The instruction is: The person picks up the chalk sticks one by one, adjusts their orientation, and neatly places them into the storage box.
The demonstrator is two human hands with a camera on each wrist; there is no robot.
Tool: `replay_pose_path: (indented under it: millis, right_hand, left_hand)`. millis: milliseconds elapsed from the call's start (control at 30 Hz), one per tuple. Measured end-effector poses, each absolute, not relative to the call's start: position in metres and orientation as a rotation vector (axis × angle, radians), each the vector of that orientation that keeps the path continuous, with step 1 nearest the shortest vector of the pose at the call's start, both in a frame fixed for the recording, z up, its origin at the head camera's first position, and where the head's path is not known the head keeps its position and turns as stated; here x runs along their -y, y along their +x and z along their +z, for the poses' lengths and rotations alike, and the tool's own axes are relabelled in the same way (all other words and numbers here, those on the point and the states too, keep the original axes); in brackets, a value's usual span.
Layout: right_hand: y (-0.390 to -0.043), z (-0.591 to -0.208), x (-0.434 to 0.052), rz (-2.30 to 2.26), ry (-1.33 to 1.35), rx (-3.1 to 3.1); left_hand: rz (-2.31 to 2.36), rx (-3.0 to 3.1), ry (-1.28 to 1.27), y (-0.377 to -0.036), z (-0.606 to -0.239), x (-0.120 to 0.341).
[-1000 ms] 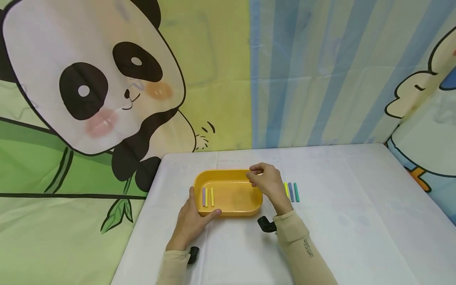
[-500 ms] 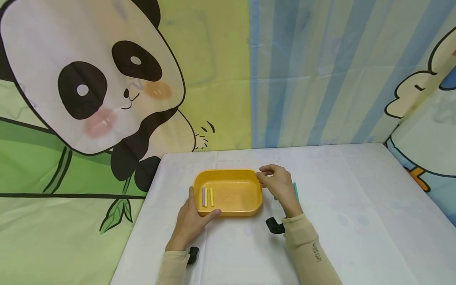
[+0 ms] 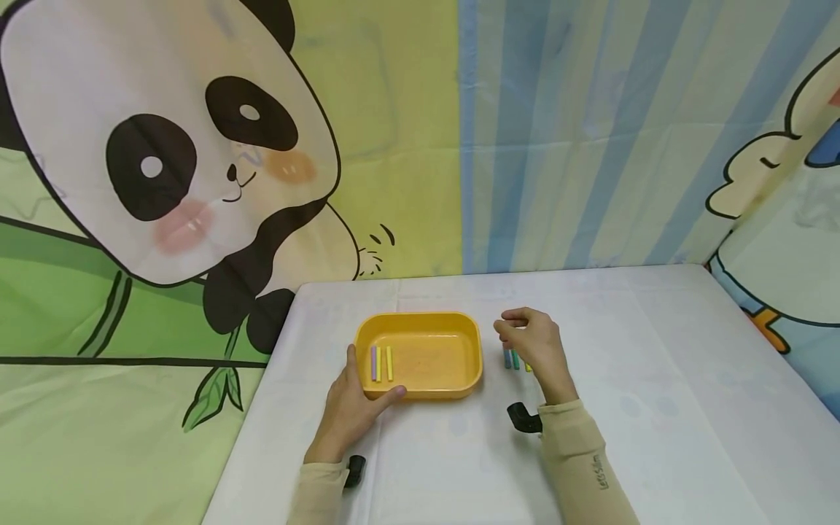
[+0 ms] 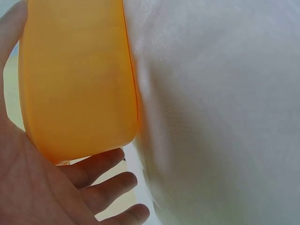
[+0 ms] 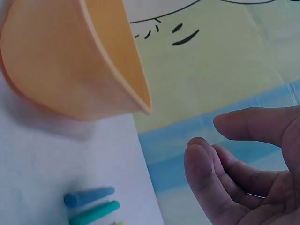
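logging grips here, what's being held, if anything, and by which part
The left hand holds the tray by its near left corner; the right hand holds nothing.

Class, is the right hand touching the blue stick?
Apart: the right wrist view shows white cloth and backdrop between the right hand and the blue stick.

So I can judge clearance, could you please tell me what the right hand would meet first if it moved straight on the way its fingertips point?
The right hand would probably meet the near end of the yellow tray first, though depth is unclear and it might pass above.
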State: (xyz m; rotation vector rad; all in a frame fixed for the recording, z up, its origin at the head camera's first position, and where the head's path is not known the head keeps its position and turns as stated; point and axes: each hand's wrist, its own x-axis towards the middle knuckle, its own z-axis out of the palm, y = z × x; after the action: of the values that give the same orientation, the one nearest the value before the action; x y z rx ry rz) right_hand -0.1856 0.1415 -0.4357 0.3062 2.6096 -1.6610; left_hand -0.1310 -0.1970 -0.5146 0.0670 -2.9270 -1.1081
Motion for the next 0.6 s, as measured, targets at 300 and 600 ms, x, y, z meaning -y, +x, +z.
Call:
replay_pose_path:
  millis: [300, 600]
  right_hand:
    - [-0.185, -0.444, -0.166, -1.575, 0.442, -2.644]
    - [-0.183, -0.458, -0.185, -1.603, 0.457, -2.608]
  left_hand:
    - [-1.091, 2.924, 0.055, -0.131, -0.516, 0.197]
    - [-1.079, 2.922, 0.064, -0.131, -0.515, 0.195]
